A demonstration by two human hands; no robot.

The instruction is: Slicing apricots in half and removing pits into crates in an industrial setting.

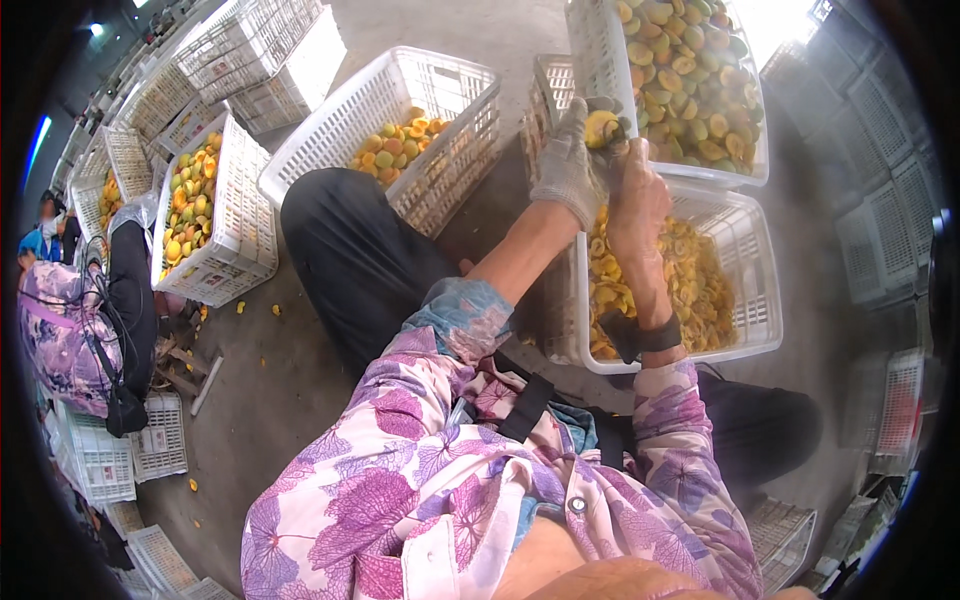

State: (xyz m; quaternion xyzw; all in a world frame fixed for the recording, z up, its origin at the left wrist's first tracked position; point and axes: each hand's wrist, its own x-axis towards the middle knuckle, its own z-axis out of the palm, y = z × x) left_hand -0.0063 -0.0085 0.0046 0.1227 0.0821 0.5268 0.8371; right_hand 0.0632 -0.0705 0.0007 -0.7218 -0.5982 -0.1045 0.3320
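Note:
My left hand (565, 165), in a grey knit glove, grips a yellow-green piece of fruit (603, 128) near the rim of the upper white crate (755, 130) full of halved fruit. My bare right hand (638, 205) is closed against the fruit's lower right side; what lies inside its fingers is too small to make out. Below both hands sits a white crate (768, 300) holding many loose yellow fruit pieces (700, 290).
White crates of fruit stand ahead-left (300, 150) and left (240, 250), with stacked crates (230, 65) behind and others (880, 220) along the right. At left, people sit, one in a floral top (70, 330). Fruit scraps dot the concrete floor (250, 380).

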